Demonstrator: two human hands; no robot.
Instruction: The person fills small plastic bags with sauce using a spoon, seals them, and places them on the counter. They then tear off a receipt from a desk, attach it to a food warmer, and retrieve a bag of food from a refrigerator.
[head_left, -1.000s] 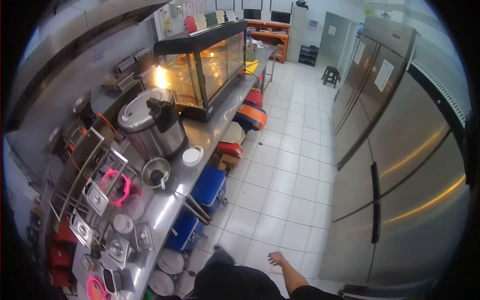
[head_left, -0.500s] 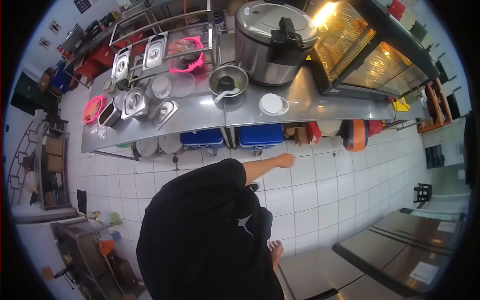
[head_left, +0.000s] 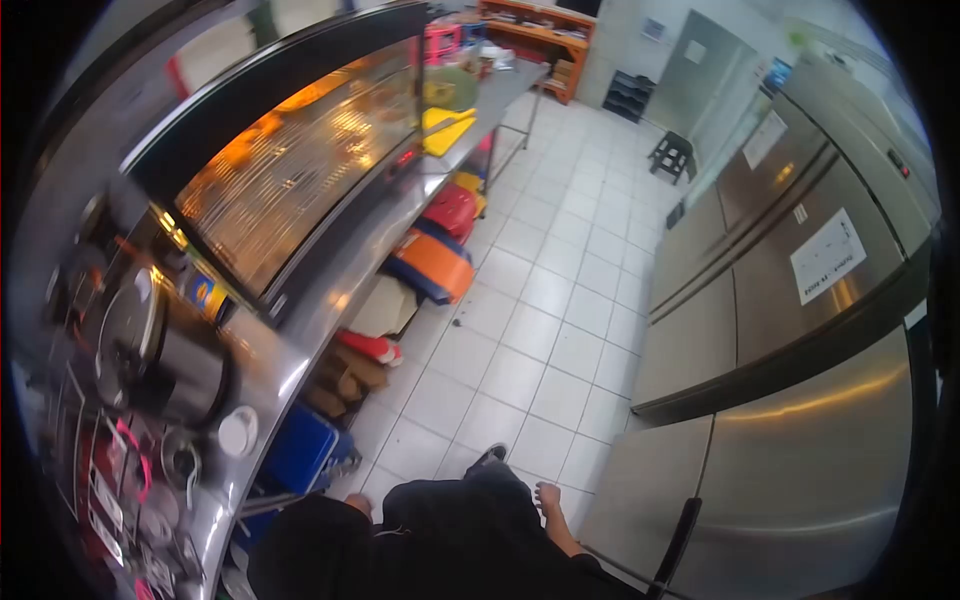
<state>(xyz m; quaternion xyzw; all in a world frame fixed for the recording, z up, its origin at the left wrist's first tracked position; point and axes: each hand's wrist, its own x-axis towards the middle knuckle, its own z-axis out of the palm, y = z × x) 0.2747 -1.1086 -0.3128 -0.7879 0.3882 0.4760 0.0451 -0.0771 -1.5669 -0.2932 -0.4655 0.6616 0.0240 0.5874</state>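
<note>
My right hand [head_left: 547, 497] hangs low beside my body, near the steel refrigerator fronts [head_left: 650, 480]. Its fingers are loosely bent and apart, with nothing in them. My left hand [head_left: 360, 504] shows only in part past my black sleeve, close to the steel counter's front edge. Its fingers cannot be made out. Neither hand appears to touch anything. One dark shoe [head_left: 490, 455] is on the tiled floor ahead of me.
A steel counter [head_left: 265, 350] runs along the left, bearing a lit display warmer [head_left: 300, 170], a large cooker [head_left: 180, 350] and a white lid [head_left: 238, 432]. Below are a blue cooler [head_left: 300, 445] and an orange bag [head_left: 435, 262]. A black stool [head_left: 670, 155] stands far ahead.
My view has swung right, from facing the counter to looking down the aisle between counter and refrigerators. My left arm, stretched out before, is now mostly hidden by my body.
</note>
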